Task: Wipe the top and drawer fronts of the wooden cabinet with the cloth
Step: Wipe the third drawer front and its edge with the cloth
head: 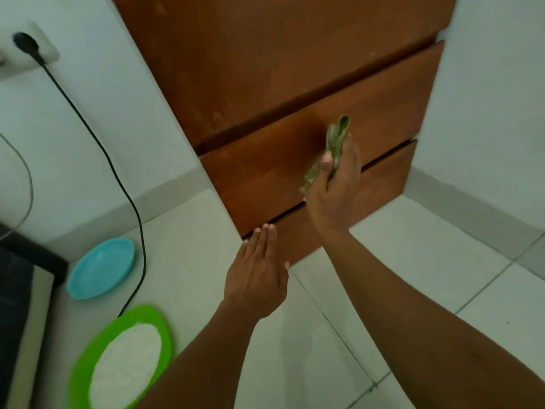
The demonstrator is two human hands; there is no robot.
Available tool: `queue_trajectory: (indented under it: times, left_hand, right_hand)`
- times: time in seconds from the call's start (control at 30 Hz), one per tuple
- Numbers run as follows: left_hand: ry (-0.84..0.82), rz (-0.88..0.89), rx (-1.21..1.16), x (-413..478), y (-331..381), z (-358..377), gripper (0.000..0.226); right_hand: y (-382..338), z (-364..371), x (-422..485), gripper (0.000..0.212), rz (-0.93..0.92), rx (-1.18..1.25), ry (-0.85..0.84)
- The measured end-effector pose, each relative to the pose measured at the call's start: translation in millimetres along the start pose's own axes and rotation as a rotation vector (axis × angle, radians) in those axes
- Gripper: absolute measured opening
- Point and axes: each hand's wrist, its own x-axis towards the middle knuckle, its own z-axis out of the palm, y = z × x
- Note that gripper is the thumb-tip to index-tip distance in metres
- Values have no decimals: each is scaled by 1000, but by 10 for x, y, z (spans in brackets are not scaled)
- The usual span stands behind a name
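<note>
The wooden cabinet (265, 69) stands against the white wall, its brown top filling the upper middle of the view. Two drawer fronts show below the top. My right hand (336, 190) presses a bunched green cloth (330, 149) against the upper drawer front (259, 169). A darker, damp-looking patch lies just left of the cloth. My left hand (256, 276) is flat with fingers together, holding nothing, its fingertips at the left end of the lower drawer front (380, 184), near the gap between the drawers.
On the white tiled floor at the left lie a blue plate (100, 268) and a green plate (124, 358) with something white on it. A black cable (118, 172) runs from a wall socket (26, 48) down to the floor. A dark piece of furniture (17, 305) fills the lower-left corner.
</note>
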Motion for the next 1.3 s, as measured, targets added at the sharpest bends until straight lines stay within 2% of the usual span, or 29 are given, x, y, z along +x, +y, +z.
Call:
queue_trajectory:
  times: [0.13,0.2,0.47,0.63,0.8,1.07,1.3]
  left_hand:
    - [45,-45,-24,-1,-73,92,75]
    - [51,-52,-31,39,-103,78,75]
    - [45,-44,-61,147,-112,117,83]
    - [64,-11,50,222,-87,29,87]
    - [44,-56,110,270,7,37,83]
    - [-11,-94,154,320,112,-32,89]
    - [-54,-130,159,356,223,-114,105]
  right_hand:
    - [-19,328,18,64,-253,-120,-312]
    - [115,384,28,73,-271,-232,-343]
    - [292,453,67,79,-318,-279,-297]
    - [319,463,87,78,-347,-274,-281]
    - [376,396,140,81,-370,-310,-295]
    - [428,356,180,76,-395,-307,-321]
    - [446,300,214,62,-465,-253,-252]
